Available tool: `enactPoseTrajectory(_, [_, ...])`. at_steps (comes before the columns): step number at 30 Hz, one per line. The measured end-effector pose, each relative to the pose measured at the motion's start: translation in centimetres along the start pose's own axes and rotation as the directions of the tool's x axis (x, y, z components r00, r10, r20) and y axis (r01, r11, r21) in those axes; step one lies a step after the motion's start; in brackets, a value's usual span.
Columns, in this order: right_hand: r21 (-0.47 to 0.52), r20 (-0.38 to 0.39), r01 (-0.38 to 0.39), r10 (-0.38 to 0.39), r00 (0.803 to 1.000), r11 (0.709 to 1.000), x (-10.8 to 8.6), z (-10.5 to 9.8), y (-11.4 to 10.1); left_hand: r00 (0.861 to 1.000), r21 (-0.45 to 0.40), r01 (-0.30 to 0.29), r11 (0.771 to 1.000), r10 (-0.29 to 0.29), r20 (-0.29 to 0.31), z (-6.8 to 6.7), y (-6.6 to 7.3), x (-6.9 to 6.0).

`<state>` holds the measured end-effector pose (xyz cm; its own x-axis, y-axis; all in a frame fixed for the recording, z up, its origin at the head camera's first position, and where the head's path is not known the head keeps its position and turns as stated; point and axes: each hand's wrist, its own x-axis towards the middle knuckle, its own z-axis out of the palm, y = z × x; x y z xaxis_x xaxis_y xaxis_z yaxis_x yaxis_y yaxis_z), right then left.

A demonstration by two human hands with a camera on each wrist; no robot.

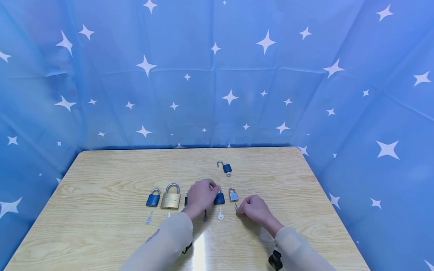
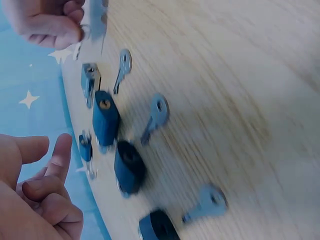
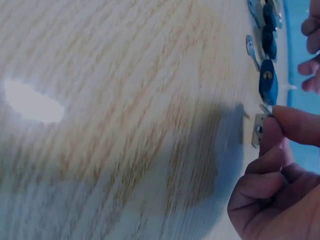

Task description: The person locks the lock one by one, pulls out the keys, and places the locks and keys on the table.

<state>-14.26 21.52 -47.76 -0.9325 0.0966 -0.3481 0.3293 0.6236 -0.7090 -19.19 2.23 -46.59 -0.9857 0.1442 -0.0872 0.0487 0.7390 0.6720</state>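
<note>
My right hand [image 1: 253, 207] pinches a small key [image 1: 236, 206] between thumb and forefinger, just in front of a small silver padlock [image 1: 233, 195]. The tip of that key also shows past the fingertips in the right wrist view, close to the padlock's keyhole face. My left hand [image 1: 202, 195] hovers over the row, beside a blue padlock [image 1: 219, 198], with thumb and forefinger apart and the other fingers loosely bent. Nothing is in it. It partly hides a dark padlock [image 2: 130, 167]. A silver key [image 1: 220, 213] lies before the blue padlock.
Farther back lies a blue padlock [image 1: 227, 168] with its shackle open and a key at its base. To the left stand a large brass padlock [image 1: 170, 201] and another blue padlock [image 1: 152, 200], with a key [image 1: 148, 218] before it. A blue starry curtain [image 1: 210, 94] hangs behind the table.
</note>
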Motion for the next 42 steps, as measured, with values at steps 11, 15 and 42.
enactPoseTrajectory(11, [-0.195,-0.026,0.018,-0.024,0.999,0.981,0.1,0.4,0.2,1.0,-0.036,0.015,0.999,-0.014,0.011,-1.8,-2.3,-1.4])
enactPoseTrajectory(15, [-0.249,-0.044,0.023,-0.035,0.998,0.968,0.3,0.6,0.4,1.0,-0.018,0.012,1.0,-0.012,-0.005,-2.1,-2.9,-1.8])
enactPoseTrajectory(42, [-0.345,-0.08,0.027,-0.058,0.995,0.938,0.5,1.3,0.1,1.0,-0.034,0.017,0.999,-0.017,0.005,-1.7,-4.0,-2.3])
